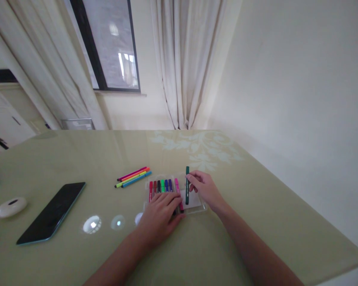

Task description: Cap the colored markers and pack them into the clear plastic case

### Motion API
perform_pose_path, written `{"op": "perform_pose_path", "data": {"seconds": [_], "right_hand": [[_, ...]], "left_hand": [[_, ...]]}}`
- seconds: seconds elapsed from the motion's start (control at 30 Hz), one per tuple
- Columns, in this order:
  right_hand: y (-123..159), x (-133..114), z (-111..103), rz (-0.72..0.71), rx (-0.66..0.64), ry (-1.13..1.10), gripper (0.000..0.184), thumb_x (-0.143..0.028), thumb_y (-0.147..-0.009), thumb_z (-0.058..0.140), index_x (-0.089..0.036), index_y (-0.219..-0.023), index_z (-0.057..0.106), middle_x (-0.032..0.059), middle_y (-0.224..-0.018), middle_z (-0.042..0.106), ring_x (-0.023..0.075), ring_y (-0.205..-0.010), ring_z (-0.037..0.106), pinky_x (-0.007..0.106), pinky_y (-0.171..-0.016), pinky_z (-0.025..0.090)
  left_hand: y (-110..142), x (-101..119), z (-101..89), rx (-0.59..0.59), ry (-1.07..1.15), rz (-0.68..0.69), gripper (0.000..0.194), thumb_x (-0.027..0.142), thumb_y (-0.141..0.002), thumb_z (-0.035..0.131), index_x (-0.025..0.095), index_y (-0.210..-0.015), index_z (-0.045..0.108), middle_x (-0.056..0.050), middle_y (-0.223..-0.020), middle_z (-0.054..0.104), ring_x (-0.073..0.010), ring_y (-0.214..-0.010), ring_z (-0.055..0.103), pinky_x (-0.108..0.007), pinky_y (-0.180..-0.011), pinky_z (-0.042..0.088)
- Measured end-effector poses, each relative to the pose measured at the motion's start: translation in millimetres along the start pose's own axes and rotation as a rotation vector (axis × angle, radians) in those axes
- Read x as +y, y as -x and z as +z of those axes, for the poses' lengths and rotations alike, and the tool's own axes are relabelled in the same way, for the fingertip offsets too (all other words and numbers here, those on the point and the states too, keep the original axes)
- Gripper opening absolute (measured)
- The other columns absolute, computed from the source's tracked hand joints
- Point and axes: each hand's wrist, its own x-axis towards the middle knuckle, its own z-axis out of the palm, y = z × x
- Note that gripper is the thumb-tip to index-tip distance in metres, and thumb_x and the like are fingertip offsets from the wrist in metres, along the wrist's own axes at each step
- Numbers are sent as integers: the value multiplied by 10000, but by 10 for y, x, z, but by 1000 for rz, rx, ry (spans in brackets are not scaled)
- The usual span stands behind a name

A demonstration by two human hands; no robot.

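Observation:
A clear plastic case (201, 208) lies unfolded on the table with several markers in a row in its left half. My left hand (161, 206) rests over the lower part of this row, fingers stretched out and lying flat, hiding the marker ends. A pink marker (177, 184) lies slightly tilted beside the row, next to my left fingertips. Between thumb and fingers, my right hand (203, 186) pinches a dark green marker (187, 192), held lengthwise above the right half of the case. Whether the green marker touches the case, I cannot tell.
Several loose markers (134, 176) in magenta, orange, yellow and blue lie left of the case. Further left are a black tablet-like device (52, 212) and a white oval object (12, 207). A wall (301, 99) runs along the table's right side; curtains (186, 63) hang behind.

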Motion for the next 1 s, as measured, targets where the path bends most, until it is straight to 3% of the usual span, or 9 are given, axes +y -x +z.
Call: {"op": "perform_pose_path", "data": {"seconds": [0.47,0.73,1.0], "right_hand": [[57,34,42,62,-96,156,220,-292,-862,703,-180,-1044,653,-12,-662,716,162,-565,701,255,-560,542],[62,50,69,79,-92,206,131,-196,-848,711,-198,-962,646,-4,-698,730,170,-609,719,261,-591,552],[60,29,58,9,-119,287,33,-164,-849,698,-190,-844,678,-11,-668,699,153,-589,687,254,-597,528]], "left_hand": [[2,-33,19,-40,-5,3,463,334,-973,656,277,-1422,558,-90,-1359,662,-283,-1241,606,-475,-1044,500],[4,-30,27,-41,-43,19,432,332,-989,633,311,-1418,587,-91,-1371,644,-282,-1251,593,-475,-1045,498],[6,-20,8,-41,-41,21,416,325,-989,634,304,-1403,595,-83,-1378,641,-281,-1253,591,-478,-1048,495]]}}
